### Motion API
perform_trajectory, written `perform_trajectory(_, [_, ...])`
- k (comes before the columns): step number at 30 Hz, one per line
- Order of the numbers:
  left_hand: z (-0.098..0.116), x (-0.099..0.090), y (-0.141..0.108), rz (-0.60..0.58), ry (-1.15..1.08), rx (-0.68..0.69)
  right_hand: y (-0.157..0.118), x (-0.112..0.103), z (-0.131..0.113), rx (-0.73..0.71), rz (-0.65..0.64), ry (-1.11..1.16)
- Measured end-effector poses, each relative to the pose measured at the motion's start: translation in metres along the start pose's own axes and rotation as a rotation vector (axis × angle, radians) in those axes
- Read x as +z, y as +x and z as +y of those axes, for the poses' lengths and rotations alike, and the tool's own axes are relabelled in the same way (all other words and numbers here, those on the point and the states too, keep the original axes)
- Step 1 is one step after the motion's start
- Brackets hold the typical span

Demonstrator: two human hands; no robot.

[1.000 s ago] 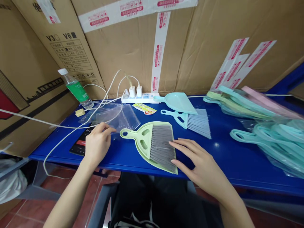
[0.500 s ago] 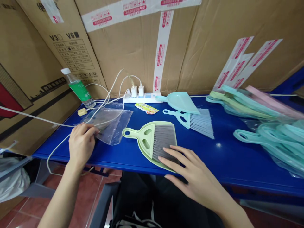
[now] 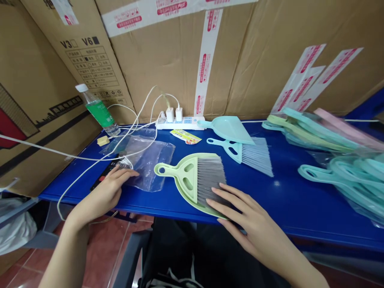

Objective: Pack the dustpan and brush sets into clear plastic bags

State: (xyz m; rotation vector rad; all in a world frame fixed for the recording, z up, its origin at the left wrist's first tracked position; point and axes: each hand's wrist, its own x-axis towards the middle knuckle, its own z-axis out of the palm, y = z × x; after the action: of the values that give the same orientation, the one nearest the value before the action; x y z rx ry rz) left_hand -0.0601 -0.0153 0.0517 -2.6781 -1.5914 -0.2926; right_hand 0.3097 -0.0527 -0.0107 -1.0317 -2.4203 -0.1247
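A light green dustpan (image 3: 179,185) lies near the table's front edge with a matching hand brush (image 3: 189,178) nested in it, grey bristles to the right. My right hand (image 3: 250,216) rests open on the lower bristles, fingers spread. My left hand (image 3: 112,188) is over a dark phone (image 3: 100,178) with a lit screen, its fingers stretched towards a clear plastic bag (image 3: 150,160). The fingers partly cover the phone. Behind the green set are a light blue dustpan (image 3: 229,129) and a light blue hand brush (image 3: 255,154), the pan overlapping the brush.
White cables run from a power strip (image 3: 192,123) across the bag and phone. A water bottle (image 3: 100,114) and a yellow packet (image 3: 186,136) sit near the back. Bagged dustpans and brushes (image 3: 339,176) pile up on the right. Cardboard boxes (image 3: 168,68) wall the back.
The plastic bag has shifted slightly right, and the phone beneath has come into view. My left hand's fingers have straightened out to the right. My right hand stays on the bristles.
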Motion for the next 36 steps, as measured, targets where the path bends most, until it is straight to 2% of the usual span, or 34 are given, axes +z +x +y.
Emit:
perform_trajectory(2, [0.008, -0.003, 0.003, -0.049, -0.068, 0.017, 0.001, 0.001, 0.0, -0.004, -0.006, -0.007])
perform_trajectory(4, [0.018, -0.003, 0.01, -0.046, -0.128, 0.008, 0.002, 0.0, 0.0, -0.007, -0.035, -0.008])
perform_trajectory(6, [0.028, 0.002, 0.023, -0.023, -0.163, -0.021, 0.004, -0.001, -0.001, -0.01, -0.078, 0.001])
perform_trajectory(10, [0.035, 0.016, 0.048, -0.011, -0.157, 0.017, 0.01, -0.005, -0.001, -0.01, -0.166, 0.024])
perform_trajectory(13, [0.036, 0.02, 0.059, 0.015, -0.143, 0.084, 0.012, -0.005, 0.0, 0.002, -0.191, 0.062])
perform_trajectory(17, [0.042, 0.021, 0.068, -0.04, -0.143, 0.215, 0.005, -0.002, 0.002, 0.045, -0.155, 0.163])
perform_trajectory(20, [0.049, 0.025, 0.075, -0.091, -0.207, 0.256, -0.003, -0.001, 0.005, 0.162, -0.06, 0.287])
perform_trajectory(24, [0.054, 0.029, 0.078, -0.083, -0.296, 0.253, -0.003, -0.005, 0.019, 0.452, 0.092, 0.48])
perform_trajectory(26, [0.054, 0.029, 0.077, -0.058, -0.328, 0.247, 0.005, -0.008, 0.029, 0.565, 0.067, 0.605])
perform_trajectory(30, [0.058, 0.03, 0.075, -0.043, -0.368, 0.255, 0.029, -0.011, 0.046, 0.695, -0.09, 0.871])
perform_trajectory(33, [0.063, 0.032, 0.075, -0.045, -0.383, 0.254, 0.042, -0.008, 0.05, 0.732, -0.166, 1.054])
perform_trajectory(36, [0.067, 0.034, 0.074, -0.046, -0.376, 0.248, 0.044, -0.005, 0.049, 0.735, -0.164, 1.191])
